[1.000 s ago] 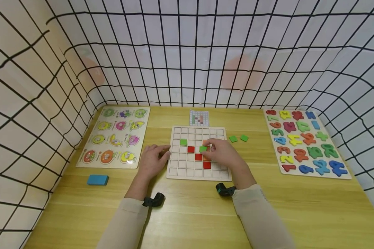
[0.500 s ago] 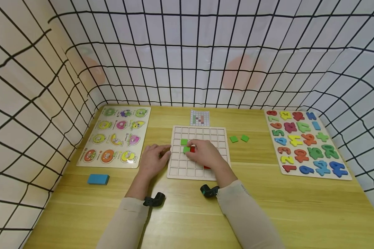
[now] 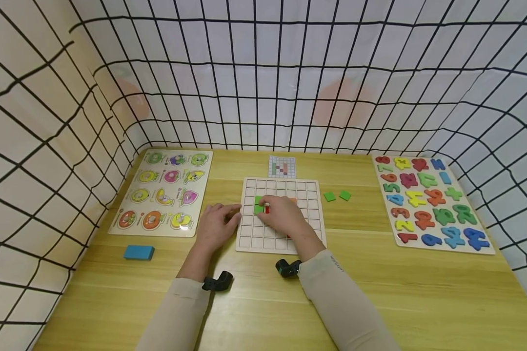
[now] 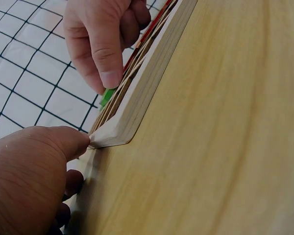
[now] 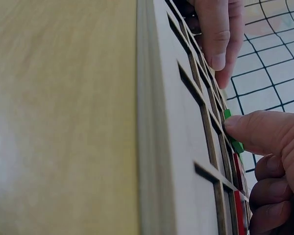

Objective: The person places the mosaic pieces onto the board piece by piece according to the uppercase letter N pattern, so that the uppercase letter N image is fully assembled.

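My right hand point(image 3: 283, 214) is over the square grid board point(image 3: 250, 239), pinching a green square tile point(image 5: 237, 146) by its edges at the left part of the grid. In the right wrist view the thumb lies against this tile, which stands slightly proud of the grid. Another green tile point(image 3: 257, 200) sits in the cell just behind it. A red tile point(image 3: 267, 209) shows between thumb and index finger; more red and orange tiles are partly hidden beneath the hand. My left hand point(image 3: 216, 225) touches the board's left edge with thumb and index fingertip, its fingers loosely extended.
Two loose green tiles point(image 3: 330, 196) lie right of the board. A small printed pattern card point(image 3: 282, 166) is behind it. A fruit puzzle board point(image 3: 160, 192) lies left, a number puzzle board point(image 3: 430, 200) right, and a blue block point(image 3: 138, 252) at front left. Black wire mesh encloses the table.
My right hand has carried the green tile leftward across the board to the cell in front of the other green tile. The left hand has stayed at the board's edge.
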The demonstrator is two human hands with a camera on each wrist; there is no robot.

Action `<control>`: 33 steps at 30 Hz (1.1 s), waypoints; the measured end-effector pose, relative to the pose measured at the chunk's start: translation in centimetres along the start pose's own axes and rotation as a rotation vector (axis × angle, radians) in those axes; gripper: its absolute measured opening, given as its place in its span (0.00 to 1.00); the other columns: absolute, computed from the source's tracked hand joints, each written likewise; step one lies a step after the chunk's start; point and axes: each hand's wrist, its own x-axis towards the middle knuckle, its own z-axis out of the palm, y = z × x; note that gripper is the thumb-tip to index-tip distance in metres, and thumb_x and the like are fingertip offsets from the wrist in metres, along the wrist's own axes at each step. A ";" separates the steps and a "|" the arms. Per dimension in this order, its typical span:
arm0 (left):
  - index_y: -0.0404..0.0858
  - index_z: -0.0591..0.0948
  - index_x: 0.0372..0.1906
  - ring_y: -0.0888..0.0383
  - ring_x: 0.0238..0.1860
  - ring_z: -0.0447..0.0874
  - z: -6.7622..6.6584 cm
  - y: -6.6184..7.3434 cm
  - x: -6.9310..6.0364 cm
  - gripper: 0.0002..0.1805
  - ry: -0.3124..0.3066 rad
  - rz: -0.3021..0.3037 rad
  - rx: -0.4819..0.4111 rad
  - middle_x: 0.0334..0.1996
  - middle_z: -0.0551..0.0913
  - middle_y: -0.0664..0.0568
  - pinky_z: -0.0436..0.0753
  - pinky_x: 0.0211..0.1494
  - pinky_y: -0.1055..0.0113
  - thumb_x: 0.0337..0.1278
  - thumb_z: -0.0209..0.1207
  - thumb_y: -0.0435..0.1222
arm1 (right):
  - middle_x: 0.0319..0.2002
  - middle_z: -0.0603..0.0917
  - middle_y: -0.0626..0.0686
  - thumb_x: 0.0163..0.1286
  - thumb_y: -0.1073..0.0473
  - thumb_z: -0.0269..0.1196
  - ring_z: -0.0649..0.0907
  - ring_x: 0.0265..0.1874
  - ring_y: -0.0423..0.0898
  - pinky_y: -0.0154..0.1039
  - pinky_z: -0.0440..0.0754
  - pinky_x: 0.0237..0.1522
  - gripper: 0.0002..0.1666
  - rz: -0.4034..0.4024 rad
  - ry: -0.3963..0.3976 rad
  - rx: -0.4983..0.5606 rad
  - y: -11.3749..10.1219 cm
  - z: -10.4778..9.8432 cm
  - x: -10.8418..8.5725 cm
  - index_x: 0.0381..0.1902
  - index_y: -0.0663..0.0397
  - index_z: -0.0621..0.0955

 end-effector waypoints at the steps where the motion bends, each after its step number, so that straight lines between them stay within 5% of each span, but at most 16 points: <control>1: 0.50 0.85 0.60 0.51 0.41 0.72 0.0 0.0 0.0 0.18 0.000 0.002 -0.001 0.37 0.84 0.50 0.69 0.46 0.60 0.69 0.60 0.47 | 0.13 0.70 0.43 0.72 0.47 0.65 0.65 0.13 0.40 0.37 0.63 0.20 0.18 0.003 0.000 -0.002 0.0 0.0 0.0 0.57 0.42 0.83; 19: 0.49 0.86 0.59 0.50 0.40 0.71 -0.1 0.2 -0.1 0.18 0.008 0.002 -0.012 0.36 0.84 0.49 0.69 0.45 0.60 0.68 0.61 0.46 | 0.14 0.72 0.44 0.71 0.48 0.66 0.68 0.14 0.42 0.37 0.64 0.21 0.20 0.054 0.007 0.041 0.2 -1.5 -1.0 0.59 0.41 0.83; 24: 0.49 0.86 0.59 0.51 0.40 0.71 -0.1 0.1 -0.1 0.18 0.013 0.002 -0.020 0.36 0.84 0.49 0.69 0.45 0.60 0.68 0.61 0.46 | 0.19 0.74 0.47 0.70 0.46 0.66 0.71 0.16 0.44 0.37 0.67 0.24 0.21 0.110 0.004 0.083 1.4 -2.6 -1.8 0.59 0.40 0.82; 27: 0.49 0.86 0.59 0.50 0.40 0.71 -0.2 0.2 -0.1 0.18 0.012 0.006 -0.017 0.35 0.84 0.49 0.69 0.45 0.59 0.69 0.61 0.46 | 0.31 0.84 0.49 0.70 0.45 0.66 0.78 0.26 0.46 0.41 0.75 0.33 0.22 0.143 0.017 0.106 2.5 -3.4 -2.4 0.60 0.39 0.82; 33: 0.49 0.85 0.60 0.50 0.41 0.71 -0.4 0.5 -0.3 0.18 -0.003 -0.012 -0.019 0.37 0.84 0.48 0.69 0.45 0.59 0.69 0.61 0.46 | 0.25 0.74 0.49 0.70 0.44 0.66 0.71 0.22 0.46 0.39 0.67 0.26 0.24 0.162 0.027 0.098 5.1 -5.1 -3.3 0.61 0.42 0.81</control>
